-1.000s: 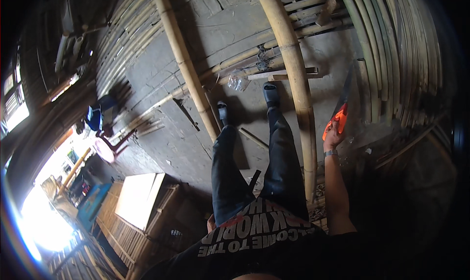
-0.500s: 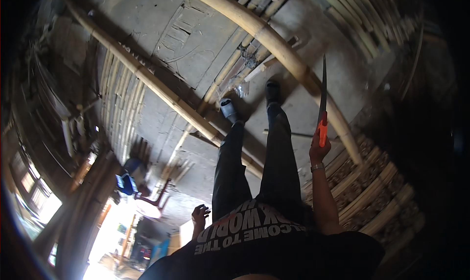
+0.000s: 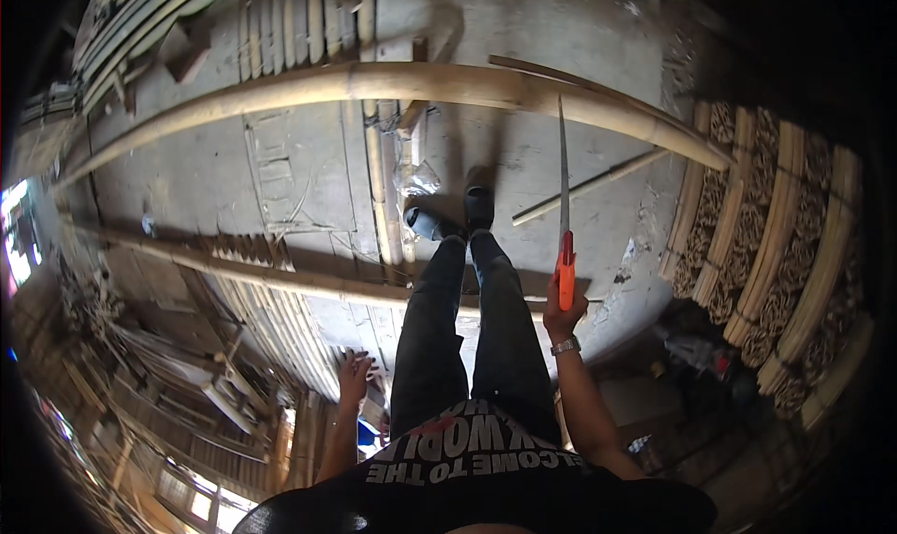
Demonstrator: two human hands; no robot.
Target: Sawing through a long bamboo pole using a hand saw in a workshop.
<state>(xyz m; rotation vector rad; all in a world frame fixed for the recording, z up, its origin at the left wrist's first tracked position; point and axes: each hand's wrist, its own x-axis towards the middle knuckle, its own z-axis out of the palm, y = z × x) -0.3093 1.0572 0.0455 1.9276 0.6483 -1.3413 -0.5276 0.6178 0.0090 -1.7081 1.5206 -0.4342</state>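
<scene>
My right hand (image 3: 563, 319) is closed around the orange handle of a hand saw (image 3: 566, 268). The saw's long narrow blade points away from me, and in the picture its tip overlaps the near edge of a thick bamboo pole (image 3: 420, 82); I cannot tell whether they touch. Low on the left, beside my thigh, my left hand (image 3: 354, 375) hangs with its fingers apart and nothing visible in it. A thin bamboo strip (image 3: 589, 186) lies on the floor beyond the saw, passing behind its blade.
A second bamboo pole (image 3: 252, 272) runs crosswise behind my legs. Stacked bundles of bamboo strips (image 3: 790, 230) stand at the right. Bamboo lengths (image 3: 280, 25) lie at the far left, and a wooden strip (image 3: 607, 95) lies along the thick pole. Clear plastic (image 3: 420, 181) sits near my shoes.
My view and body have turned, so the poles now run more crosswise ahead. The saw stays in my right hand and appears further left. My left hand's fingers look more spread.
</scene>
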